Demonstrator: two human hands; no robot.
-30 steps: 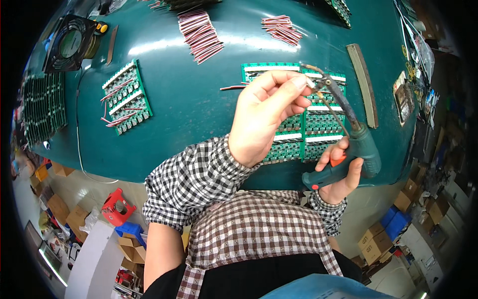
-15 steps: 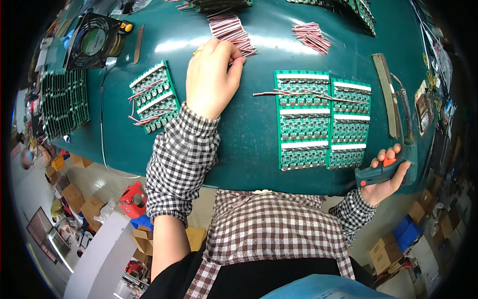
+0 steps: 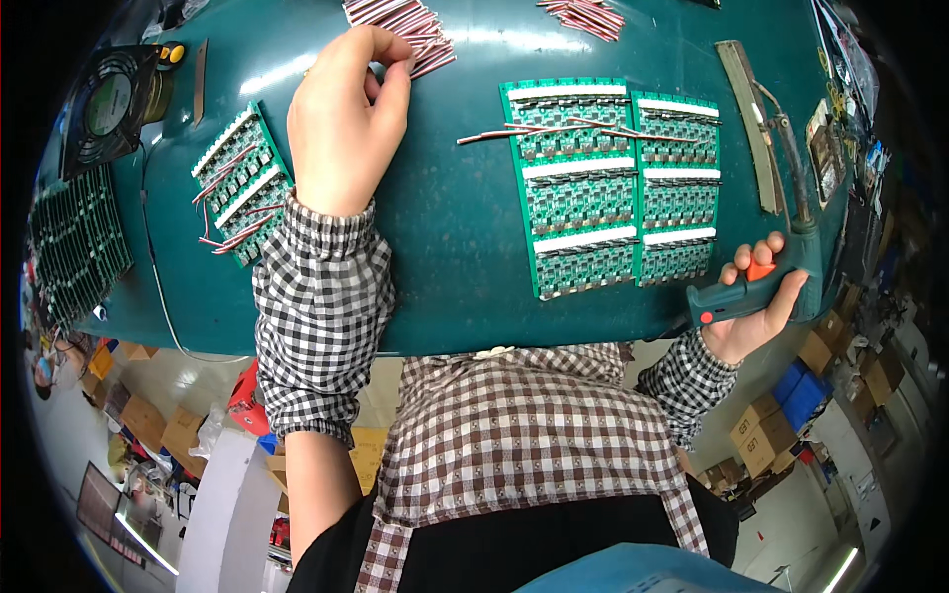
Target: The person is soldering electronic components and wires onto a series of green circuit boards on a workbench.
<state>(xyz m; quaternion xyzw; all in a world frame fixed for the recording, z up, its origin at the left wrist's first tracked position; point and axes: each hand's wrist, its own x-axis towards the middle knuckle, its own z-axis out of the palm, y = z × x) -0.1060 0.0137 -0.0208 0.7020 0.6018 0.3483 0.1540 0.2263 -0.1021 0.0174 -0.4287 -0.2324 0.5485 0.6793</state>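
The green soldering gun (image 3: 808,259) is at the right side of the counter (image 3: 455,247), grasped by the person's right grip (image 3: 741,331), its barrel beside a wooden strip (image 3: 746,124). The left grip (image 3: 346,124) is at a pile of red-and-white wires (image 3: 430,40); its fingertips bunch together, but one cannot tell whether they hold a wire. Between them lie 2 green circuit panels (image 3: 578,203), loose wires (image 3: 539,129) across their upper part. Farther left are a smaller panel (image 3: 243,188) and a black fan (image 3: 107,104).
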